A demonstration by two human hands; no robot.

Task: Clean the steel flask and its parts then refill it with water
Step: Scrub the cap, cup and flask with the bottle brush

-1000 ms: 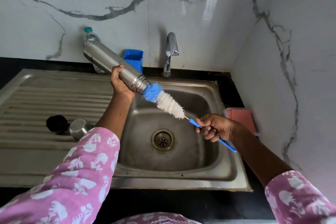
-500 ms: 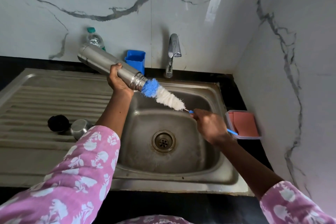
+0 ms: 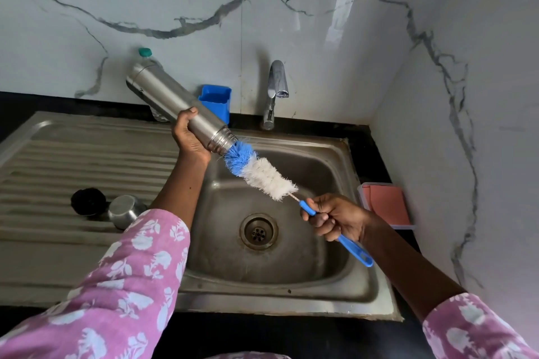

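Both hands are closed on their loads above the sink (image 3: pixel 361 294). Left hand (image 3: pixel 189 137) wraps the steel flask (image 3: pixel 175 105) low on its body, just behind the threaded neck; right hand (image 3: pixel 335 220) is fisted round the blue handle of the bottle brush (image 3: pixel 259 170). Flask and brush lie on nearly one line, running from far left to near right: the flask's closed base points up and to the far left, its open mouth down and to the near right, over the basin. Only the blue tip of the bristles touches the mouth, while the white bristles and the twisted wire stem lie fully outside it. Judged from this alignment, a push of the right hand along the shared axis, toward the far left, would drive the head in; the left hand is the nearer to the mouth and serves to steady it. On the draining board to the left, a steel cup (image 3: pixel 125 210) and a black cap (image 3: pixel 88 200) lie side by side, near but apart from the hands. Hidden: the flask's interior, most of the left hand's fingers behind the body, and the plastic bottle (image 3: pixel 145 53) behind the flask, of which little but its green cap shows. Whether water or soap is in the flask cannot be told.
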